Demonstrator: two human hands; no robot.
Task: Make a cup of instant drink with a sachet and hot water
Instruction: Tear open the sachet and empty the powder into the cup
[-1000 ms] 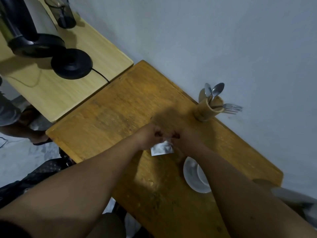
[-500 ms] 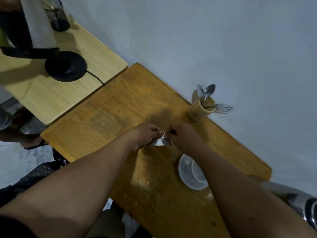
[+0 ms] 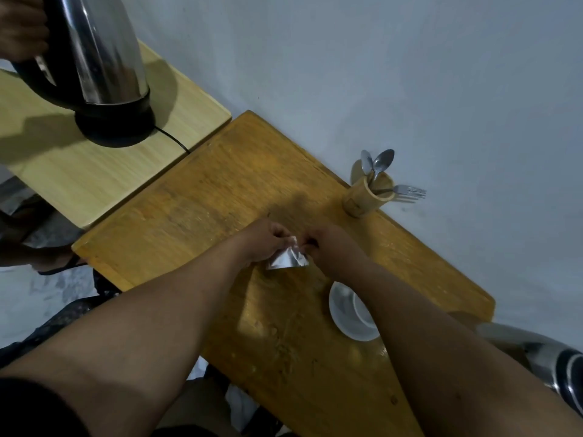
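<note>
Across the middle of the view, running from 10 o'clock to 5 o'clock, lies the orange-brown wooden table, set against a pale grey wall. At 10 o'clock a second, lighter wooden table touches its edge. On that lighter table stands a steel kettle on its black base, and another person's hand is closed on the kettle handle at the far 10 o'clock corner. A black cord runs from the base toward the gap between the 2 tables.

At 5 o'clock from the centre, a white cup on a white saucer stands on the orange-brown table, partly hidden under the right forearm. At 2 o'clock, near the wall, a bamboo holder keeps 2 spoons and 1 fork. At the far 4 o'clock edge a shiny metal object is cut off by the frame.

Near the centre, above the table, the left hand and the right hand meet, each with the fingers pinched together on the top edge of a silver sachet, which hangs between them. No brand or writing can be read on the sachet, nor on the kettle.
</note>
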